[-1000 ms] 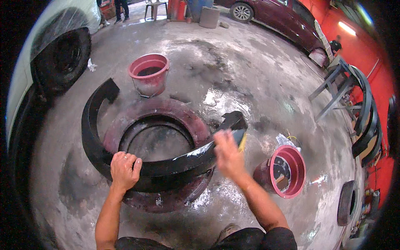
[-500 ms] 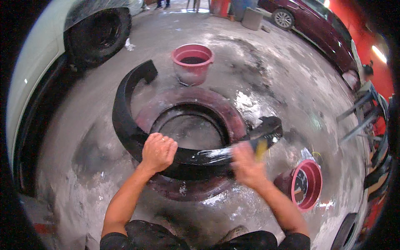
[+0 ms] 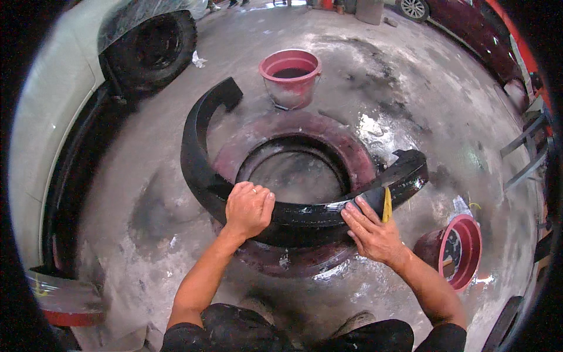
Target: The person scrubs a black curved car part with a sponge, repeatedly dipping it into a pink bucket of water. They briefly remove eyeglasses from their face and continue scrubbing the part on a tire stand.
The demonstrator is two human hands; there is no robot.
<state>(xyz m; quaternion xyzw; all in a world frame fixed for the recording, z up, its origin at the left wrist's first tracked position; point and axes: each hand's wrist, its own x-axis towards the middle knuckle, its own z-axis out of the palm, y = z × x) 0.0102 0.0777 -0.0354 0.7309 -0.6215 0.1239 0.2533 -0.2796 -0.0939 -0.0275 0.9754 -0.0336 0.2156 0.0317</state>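
A curved black fender flare, wet and shiny along its near right part, rests across a tire lying flat on the floor, its side stained reddish. My left hand, a ring on one finger, is closed over the flare's near edge left of centre. Farther right, my right hand presses a black sanding sheet with a yellow edge onto the wet surface. Its fingers lie nearly straight over the sheet, and the thumb side is partly hidden.
Beyond the tire stands a red bucket with dark contents. Another red bucket is tipped on its side at right. A pale vehicle with a black wheel takes up the left, and a dark red car is at far right. Wet patches mark the concrete.
My right hand was smeared by motion and now shows sharply on the flare. My left hand keeps its grip. The whole view has shifted, so the scene sits farther right.
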